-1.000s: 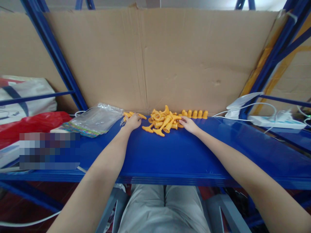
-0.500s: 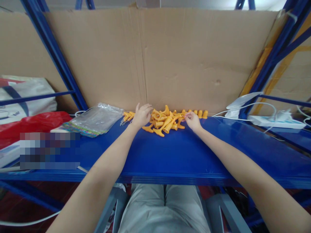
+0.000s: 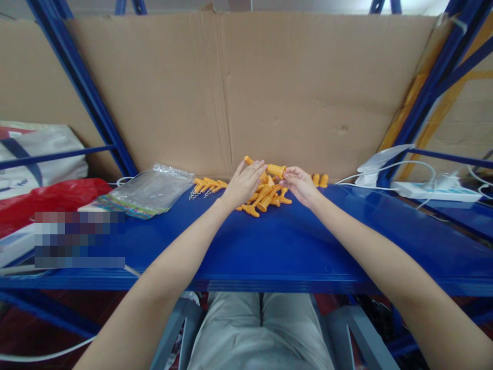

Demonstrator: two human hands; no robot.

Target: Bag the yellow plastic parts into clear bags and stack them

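Note:
My left hand [image 3: 245, 184] is closed round the orange T-handle [image 3: 249, 161] of a corkscrew, lifted over the pile; one end of the handle pokes out above the fingers. My right hand [image 3: 299, 185] pinches the wide end of an orange ribbed sleeve [image 3: 275, 170], which lies in line with that handle. Whether the two parts are joined is hidden by my left fingers. Below both hands is a heap of orange corkscrews [image 3: 264, 198], handles and sleeves jumbled. To the left, several T-handles [image 3: 208, 184] with bare metal spirals [image 3: 195, 194] lie in a row.
Orange sleeves [image 3: 323, 180] stand upright at the back right, against the cardboard wall [image 3: 308, 92]. A clear plastic bag [image 3: 154, 187] lies on the blue shelf [image 3: 269, 252] at left, beside a red bag [image 3: 54, 198]. A white power strip [image 3: 435, 192] with cables sits at right.
Both hands have come closer together above the heap. The left hand has moved right and now grips a handle; the right hand has moved slightly left with a sleeve, raised from the pile.

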